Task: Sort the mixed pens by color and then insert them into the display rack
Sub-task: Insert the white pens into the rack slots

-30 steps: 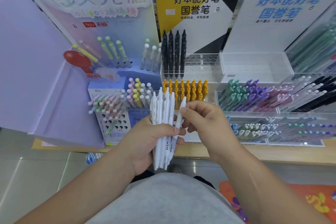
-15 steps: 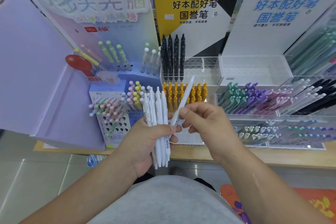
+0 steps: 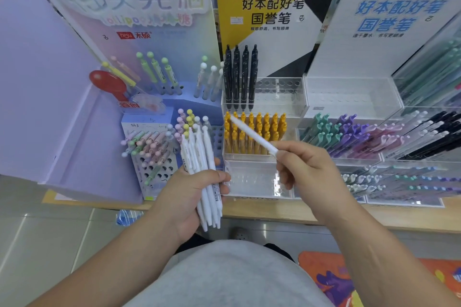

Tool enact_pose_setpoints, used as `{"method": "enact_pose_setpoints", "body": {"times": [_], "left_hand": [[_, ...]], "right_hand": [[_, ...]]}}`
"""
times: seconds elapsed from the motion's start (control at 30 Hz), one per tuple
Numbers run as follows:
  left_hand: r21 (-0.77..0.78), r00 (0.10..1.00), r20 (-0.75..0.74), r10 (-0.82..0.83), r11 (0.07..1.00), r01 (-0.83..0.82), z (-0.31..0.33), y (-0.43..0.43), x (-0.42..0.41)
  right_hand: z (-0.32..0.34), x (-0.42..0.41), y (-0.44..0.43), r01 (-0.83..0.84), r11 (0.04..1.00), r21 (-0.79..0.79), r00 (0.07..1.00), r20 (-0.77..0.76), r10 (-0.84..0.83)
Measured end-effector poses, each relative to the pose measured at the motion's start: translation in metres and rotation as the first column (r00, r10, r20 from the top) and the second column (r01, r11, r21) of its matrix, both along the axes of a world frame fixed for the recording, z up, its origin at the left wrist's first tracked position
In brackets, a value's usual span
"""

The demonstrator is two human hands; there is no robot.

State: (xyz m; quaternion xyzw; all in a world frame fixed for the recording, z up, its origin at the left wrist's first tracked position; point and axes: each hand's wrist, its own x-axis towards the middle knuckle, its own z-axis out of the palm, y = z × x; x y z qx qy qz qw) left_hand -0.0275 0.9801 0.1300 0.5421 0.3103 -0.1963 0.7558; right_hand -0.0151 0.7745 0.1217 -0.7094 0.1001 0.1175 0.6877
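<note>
Display rack (image 3: pixel 282 97), clear acrylic under the yellow-and-black Kokuyo card (image 3: pixel 274 7): stocked with four black pens (image 3: pixel 236 77) up top, yellow pens (image 3: pixel 279 127) below. Gripped a bundle of white pens (image 3: pixel 197 152) in the left hand (image 3: pixel 189 194), curled closed round them. Pinched a single white pen (image 3: pixel 253 135) in the right hand (image 3: pixel 309 172), tilted across the yellow row.

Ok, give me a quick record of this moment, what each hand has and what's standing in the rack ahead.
left hand: grips bundle of white pens, roughly upright
right hand: pinches single white pen by one end, tilted up-left
pen and bundle: apart
clear rack, back tier: four black pens standing
middle tier: yellow pens
</note>
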Motion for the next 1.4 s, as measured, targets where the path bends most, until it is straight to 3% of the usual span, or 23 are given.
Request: {"method": "enact_pose_setpoints", "body": {"times": [0.2, 0.43, 0.73, 1.07, 1.2, 1.4], "left_hand": [[-0.019, 0.995, -0.041, 0.096, 0.995, -0.097, -0.009, 0.016, -0.004], [-0.081, 0.987, -0.040, 0.158, 0.984, -0.161, -0.014, 0.027, -0.006], [-0.098, 0.981, -0.063, 0.181, 0.978, -0.187, -0.021, 0.040, -0.007], [-0.124, 0.979, -0.093, 0.184, 0.973, -0.194, -0.023, 0.047, -0.012], [-0.129, 0.980, -0.090, 0.178, 0.973, -0.189, -0.023, 0.049, -0.013], [-0.131, 0.981, -0.081, 0.179, 0.973, -0.188, -0.022, 0.050, -0.015]], "right_hand": [[-0.010, -0.002, -0.024, 0.097, 0.985, -0.146, 0.994, 0.068, -0.088], [-0.028, 0.006, -0.011, -0.050, 0.946, -0.321, 0.996, 0.052, 0.070], [-0.071, 0.014, 0.026, -0.143, 0.735, -0.663, 0.937, 0.148, 0.317], [-0.083, 0.026, 0.053, -0.130, 0.625, -0.770, 0.885, 0.195, 0.424], [-0.080, 0.032, 0.055, -0.176, 0.563, -0.808, 0.864, 0.147, 0.482], [-0.083, 0.031, 0.048, -0.202, 0.543, -0.815, 0.878, 0.095, 0.469]]}}
